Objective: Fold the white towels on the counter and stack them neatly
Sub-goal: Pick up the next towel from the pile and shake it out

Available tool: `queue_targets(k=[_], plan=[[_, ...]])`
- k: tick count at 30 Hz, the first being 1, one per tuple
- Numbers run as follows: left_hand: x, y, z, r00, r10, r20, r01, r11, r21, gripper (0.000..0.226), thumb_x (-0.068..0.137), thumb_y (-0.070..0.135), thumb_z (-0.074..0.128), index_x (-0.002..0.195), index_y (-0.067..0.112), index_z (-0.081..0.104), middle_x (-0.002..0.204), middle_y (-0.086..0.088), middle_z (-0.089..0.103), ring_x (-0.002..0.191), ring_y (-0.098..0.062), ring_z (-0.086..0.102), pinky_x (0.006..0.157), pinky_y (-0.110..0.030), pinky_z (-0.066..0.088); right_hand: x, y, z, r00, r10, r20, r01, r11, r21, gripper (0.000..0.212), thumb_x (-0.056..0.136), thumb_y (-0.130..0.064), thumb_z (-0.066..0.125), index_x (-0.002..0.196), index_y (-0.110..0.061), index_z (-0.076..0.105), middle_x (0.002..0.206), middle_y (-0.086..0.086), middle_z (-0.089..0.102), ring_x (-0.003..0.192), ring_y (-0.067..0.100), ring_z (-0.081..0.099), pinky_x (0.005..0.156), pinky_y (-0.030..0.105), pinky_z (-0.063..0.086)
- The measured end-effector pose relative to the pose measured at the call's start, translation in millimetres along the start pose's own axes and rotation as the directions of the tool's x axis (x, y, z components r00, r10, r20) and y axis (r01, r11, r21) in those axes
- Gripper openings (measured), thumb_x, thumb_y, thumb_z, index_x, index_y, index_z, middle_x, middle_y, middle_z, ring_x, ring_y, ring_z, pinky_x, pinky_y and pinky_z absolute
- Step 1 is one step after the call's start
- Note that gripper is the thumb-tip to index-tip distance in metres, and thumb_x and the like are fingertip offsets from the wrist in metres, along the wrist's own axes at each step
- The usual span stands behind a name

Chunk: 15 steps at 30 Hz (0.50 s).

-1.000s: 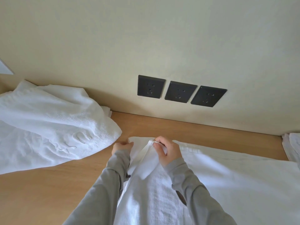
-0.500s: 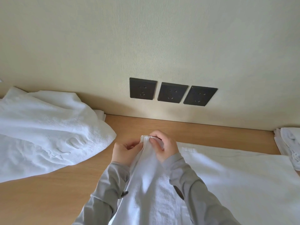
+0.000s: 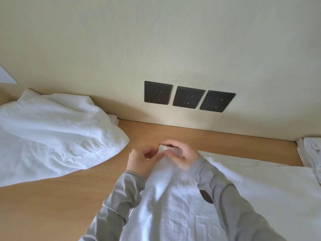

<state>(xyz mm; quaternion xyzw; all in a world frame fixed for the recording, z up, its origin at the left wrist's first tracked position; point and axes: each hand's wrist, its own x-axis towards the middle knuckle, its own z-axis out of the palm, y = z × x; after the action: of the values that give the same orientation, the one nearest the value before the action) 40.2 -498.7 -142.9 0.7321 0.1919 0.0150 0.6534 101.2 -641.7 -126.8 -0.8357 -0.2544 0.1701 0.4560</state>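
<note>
A white towel (image 3: 271,186) lies spread over the right part of the wooden counter (image 3: 52,202). Its left corner is lifted and bunched up between my hands. My right hand (image 3: 182,157) pinches that corner at its tip, fingers curled over it. My left hand (image 3: 140,160) pinches the same corner from the left side. A loose heap of unfolded white towels (image 3: 52,136) lies at the left of the counter. A stack of folded white towels (image 3: 311,157) shows at the right edge, partly cut off.
The cream wall stands close behind the counter and carries three dark sockets (image 3: 188,97) just above my hands. Bare counter wood shows between the towel heap and my hands, and along the wall.
Both hands have drawn the towel's left corner up off the counter and brought it together into a bunch; the left hand moved from the counter edge to the corner.
</note>
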Motion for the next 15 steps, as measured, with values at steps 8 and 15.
queue_targets(k=[8,15], plan=[[-26,-15,9,0.977,0.170,-0.129,-0.145,0.973,0.180,0.036,0.070,0.008,0.077,0.079,0.036,0.056,0.074,0.016,0.065,0.072,0.000,0.062,0.066,-0.013,0.048,4,2,3,0.997,-0.031,-0.072,0.033,0.999,0.032,0.006,0.082,-0.007,0.067,0.087,-0.009,0.066,0.078,-0.012,0.060,0.074,-0.002,0.055,0.074,0.009,0.041],[-38,-33,4,0.970,0.115,-0.215,-0.100,0.992,0.081,0.038,0.067,0.006,0.079,0.080,0.037,0.061,0.075,0.014,0.067,0.069,0.004,0.061,0.063,-0.007,0.044,3,4,5,0.996,-0.036,-0.083,0.046,0.991,0.126,0.012,0.081,-0.002,0.068,0.085,-0.013,0.065,0.078,-0.009,0.060,0.071,-0.006,0.053,0.072,0.008,0.041]])
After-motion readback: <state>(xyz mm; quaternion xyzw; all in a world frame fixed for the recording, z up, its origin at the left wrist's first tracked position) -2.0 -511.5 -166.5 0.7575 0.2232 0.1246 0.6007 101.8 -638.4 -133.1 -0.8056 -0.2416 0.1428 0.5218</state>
